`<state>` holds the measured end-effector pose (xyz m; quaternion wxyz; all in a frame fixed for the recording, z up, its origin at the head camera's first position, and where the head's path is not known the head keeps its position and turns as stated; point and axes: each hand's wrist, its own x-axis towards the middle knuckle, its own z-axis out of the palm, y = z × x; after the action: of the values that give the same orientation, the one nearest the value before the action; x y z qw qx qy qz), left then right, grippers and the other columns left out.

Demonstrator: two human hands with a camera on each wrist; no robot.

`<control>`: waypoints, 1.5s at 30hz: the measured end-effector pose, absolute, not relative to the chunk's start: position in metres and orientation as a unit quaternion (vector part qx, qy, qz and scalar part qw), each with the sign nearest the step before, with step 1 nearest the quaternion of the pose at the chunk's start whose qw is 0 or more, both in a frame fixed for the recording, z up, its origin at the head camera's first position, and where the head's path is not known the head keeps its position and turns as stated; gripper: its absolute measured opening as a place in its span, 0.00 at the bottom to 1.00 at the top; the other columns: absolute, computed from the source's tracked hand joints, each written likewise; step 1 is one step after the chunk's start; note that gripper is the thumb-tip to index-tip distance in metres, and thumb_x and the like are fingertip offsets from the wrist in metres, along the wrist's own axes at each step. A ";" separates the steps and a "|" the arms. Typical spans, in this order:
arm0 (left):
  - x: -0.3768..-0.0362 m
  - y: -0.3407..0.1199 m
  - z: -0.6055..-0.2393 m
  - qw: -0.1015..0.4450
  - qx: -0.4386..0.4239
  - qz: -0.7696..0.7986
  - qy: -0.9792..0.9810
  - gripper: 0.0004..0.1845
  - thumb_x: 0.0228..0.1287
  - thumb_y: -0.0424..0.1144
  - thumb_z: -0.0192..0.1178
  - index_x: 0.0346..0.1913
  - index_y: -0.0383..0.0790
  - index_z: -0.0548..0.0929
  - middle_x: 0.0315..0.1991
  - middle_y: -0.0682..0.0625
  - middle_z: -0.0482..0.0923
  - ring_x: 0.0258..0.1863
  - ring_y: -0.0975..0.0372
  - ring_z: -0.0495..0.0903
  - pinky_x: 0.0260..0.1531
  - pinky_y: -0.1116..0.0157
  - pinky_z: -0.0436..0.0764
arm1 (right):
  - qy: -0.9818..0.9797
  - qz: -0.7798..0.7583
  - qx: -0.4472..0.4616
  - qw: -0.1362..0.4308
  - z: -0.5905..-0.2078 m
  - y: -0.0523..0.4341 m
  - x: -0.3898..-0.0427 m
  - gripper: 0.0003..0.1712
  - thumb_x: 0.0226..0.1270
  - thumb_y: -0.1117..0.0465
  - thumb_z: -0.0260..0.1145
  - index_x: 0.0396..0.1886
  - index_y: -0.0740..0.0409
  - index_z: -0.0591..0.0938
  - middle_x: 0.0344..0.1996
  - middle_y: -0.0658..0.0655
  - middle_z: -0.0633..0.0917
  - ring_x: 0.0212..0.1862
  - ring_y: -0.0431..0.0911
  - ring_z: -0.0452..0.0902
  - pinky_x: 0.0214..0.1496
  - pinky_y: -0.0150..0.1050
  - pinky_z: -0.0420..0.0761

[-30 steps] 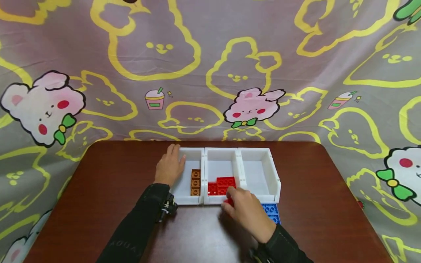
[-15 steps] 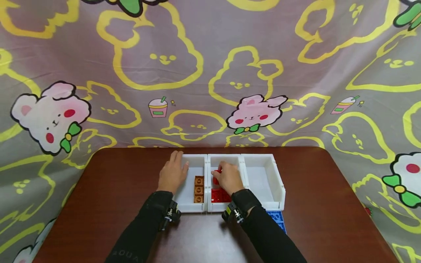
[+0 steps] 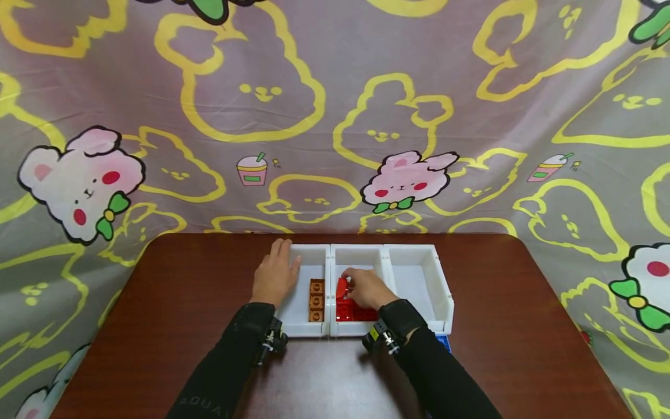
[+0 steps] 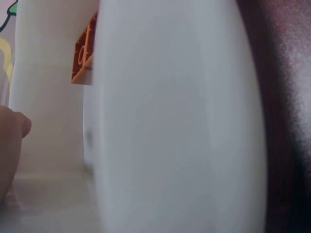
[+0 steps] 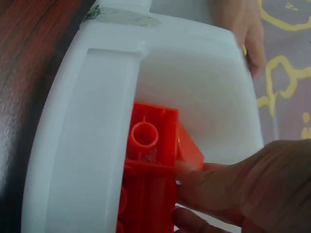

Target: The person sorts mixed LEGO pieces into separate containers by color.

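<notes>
My right hand (image 3: 368, 288) is inside the middle white bin (image 3: 357, 329), pinching a red toy building brick (image 3: 342, 287) between thumb and fingers. Seen from the right wrist, that brick (image 5: 189, 149) sits right behind other red bricks (image 5: 151, 133), which lie with their hollow undersides up along the bin's front. My left hand (image 3: 274, 276) rests on the left wall of the left bin (image 3: 300, 330), fingers stretched toward the back. Three orange-brown bricks (image 3: 316, 301) stand in a row along that bin's right side. One of these brown bricks (image 4: 85, 56) also shows in the left wrist view.
The right-hand white bin (image 3: 416, 285) adjoins the other two on the brown table (image 3: 199, 291). Blue bricks (image 3: 444, 342) lie in front of it, mostly hidden by my right forearm. A patterned cloth (image 3: 309, 145) hangs behind the table.
My right hand has carried the red brick from in front of the bins into the middle bin, then drawn it back toward the other red bricks. My left hand keeps its place.
</notes>
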<state>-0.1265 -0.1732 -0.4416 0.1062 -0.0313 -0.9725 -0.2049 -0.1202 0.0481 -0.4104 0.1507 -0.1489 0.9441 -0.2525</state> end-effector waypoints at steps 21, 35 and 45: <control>-0.126 -0.171 -0.438 0.099 -0.026 -0.213 -0.972 0.28 0.79 0.45 0.58 0.72 0.31 0.69 0.71 0.34 0.69 0.50 0.38 0.82 0.46 0.43 0.83 | 0.934 -0.258 -0.127 0.213 -0.414 0.044 -0.128 0.19 0.73 0.60 0.69 0.61 0.55 0.83 0.34 0.54 0.87 0.38 0.45 0.79 0.46 0.41 0.78; -0.126 -0.174 -0.438 0.080 -0.017 -0.209 -0.974 0.29 0.80 0.45 0.57 0.74 0.31 0.68 0.72 0.34 0.67 0.54 0.38 0.81 0.51 0.42 0.82 | 0.944 -0.272 -0.110 0.151 -0.419 0.037 -0.125 0.11 0.66 0.63 0.70 0.48 0.58 0.83 0.22 0.52 0.77 0.27 0.46 0.69 0.29 0.36 0.66; -0.125 -0.173 -0.437 0.087 -0.023 -0.211 -0.973 0.29 0.79 0.45 0.58 0.73 0.32 0.68 0.72 0.34 0.67 0.52 0.38 0.81 0.49 0.43 0.83 | 0.933 -0.339 -0.070 0.098 -0.418 0.043 -0.127 0.06 0.66 0.72 0.61 0.39 0.62 0.82 0.22 0.54 0.79 0.25 0.46 0.69 0.29 0.35 0.68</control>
<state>-0.1246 -0.1726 -0.4375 0.0874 -0.0230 -0.9733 -0.2109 -0.1268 0.0435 -0.4184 0.0984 -0.0698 0.9330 -0.3392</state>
